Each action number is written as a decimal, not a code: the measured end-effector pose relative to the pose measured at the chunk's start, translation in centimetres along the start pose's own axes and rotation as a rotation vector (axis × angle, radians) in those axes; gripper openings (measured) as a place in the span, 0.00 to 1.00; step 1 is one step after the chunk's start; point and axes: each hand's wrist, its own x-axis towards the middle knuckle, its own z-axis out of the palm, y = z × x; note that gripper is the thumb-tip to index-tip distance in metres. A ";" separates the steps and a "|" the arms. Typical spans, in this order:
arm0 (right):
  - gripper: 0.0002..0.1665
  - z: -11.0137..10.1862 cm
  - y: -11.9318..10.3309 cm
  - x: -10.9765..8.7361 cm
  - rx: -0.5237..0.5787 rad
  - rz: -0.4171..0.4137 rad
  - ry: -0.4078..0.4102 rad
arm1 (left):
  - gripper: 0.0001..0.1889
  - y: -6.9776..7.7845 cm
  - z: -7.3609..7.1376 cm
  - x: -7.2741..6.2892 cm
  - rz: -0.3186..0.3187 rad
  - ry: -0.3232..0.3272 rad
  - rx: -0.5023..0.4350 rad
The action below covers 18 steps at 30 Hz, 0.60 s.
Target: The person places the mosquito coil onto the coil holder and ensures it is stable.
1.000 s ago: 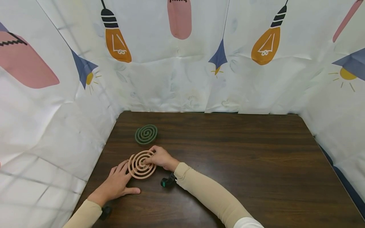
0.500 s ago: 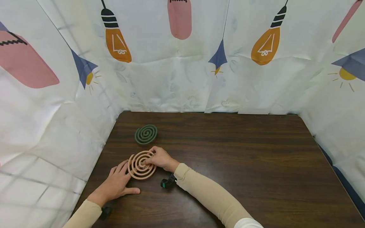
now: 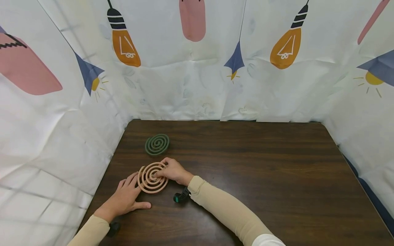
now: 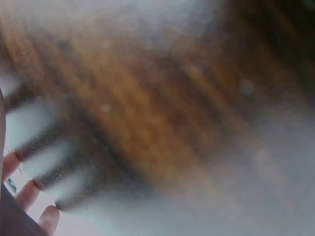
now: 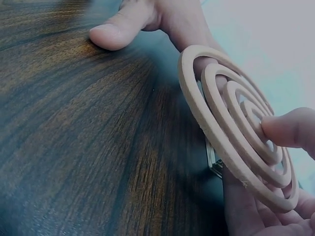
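Observation:
A tan mosquito coil (image 3: 150,192) is tilted over the left part of the table. My right hand (image 3: 174,171) pinches it, with the thumb (image 5: 290,129) pressed on its centre and the fingers underneath, as the right wrist view shows. A small shiny metal piece (image 5: 215,168) shows below the coil there, mostly hidden. My left hand (image 3: 126,198) rests on the wood with fingers spread, its fingertips right at the coil's left edge. Blurred fingertips (image 4: 29,193) fill a corner of the left wrist view. Farther back lies a dark green mosquito coil (image 3: 157,145).
The dark wood-grain table (image 3: 261,171) stretches to the right. White cloth (image 3: 197,92) printed with lamps and bulbs hangs behind and at both sides. Black straps with small devices sit at the right wrist (image 3: 181,195) and left wrist (image 3: 114,228).
Both hands and the tan coil hold almost the same position. The head view has shifted very slightly.

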 end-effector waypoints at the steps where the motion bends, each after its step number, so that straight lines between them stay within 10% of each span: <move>1: 0.21 0.0 0.1 0.0 0.008 -0.004 -0.008 | 0.55 0.0 0.0 0.0 -0.006 -0.008 -0.003; 18: 0.20 -0.1 -0.1 -0.1 0.021 -0.006 -0.021 | 0.55 -0.1 0.0 0.1 -0.003 -0.005 0.021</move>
